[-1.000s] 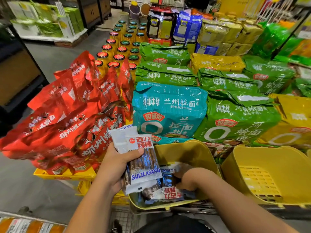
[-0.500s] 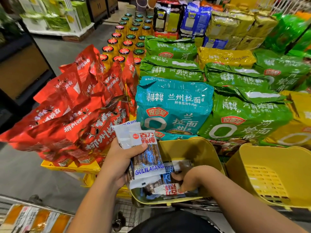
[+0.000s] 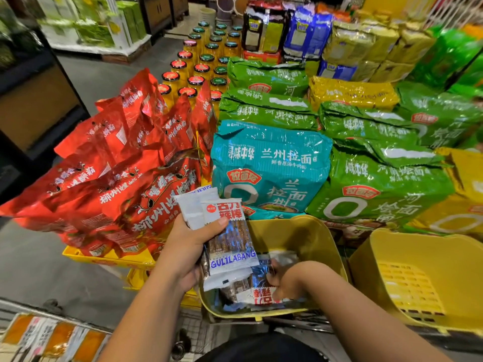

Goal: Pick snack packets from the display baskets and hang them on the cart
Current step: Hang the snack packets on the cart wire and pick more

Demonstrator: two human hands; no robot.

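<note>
- My left hand [image 3: 190, 246] grips a stack of snack packets [image 3: 227, 239] above the yellow basket [image 3: 313, 231], at its left rim.
- My right hand [image 3: 287, 280] reaches among loose packets [image 3: 261, 295] inside that basket; I cannot tell its grip.

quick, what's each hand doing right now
Left hand: holding a stack of snack packets.
Right hand: down in the yellow basket; grip cannot be told.

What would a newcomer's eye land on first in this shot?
Probably the left hand in the middle, gripping a stack of snack packets marked GULILABANG. Just below it, the right hand is down in the yellow basket among loose packets. After that come the heap of red bags at left and the big teal noodle pack behind the hands.
</note>
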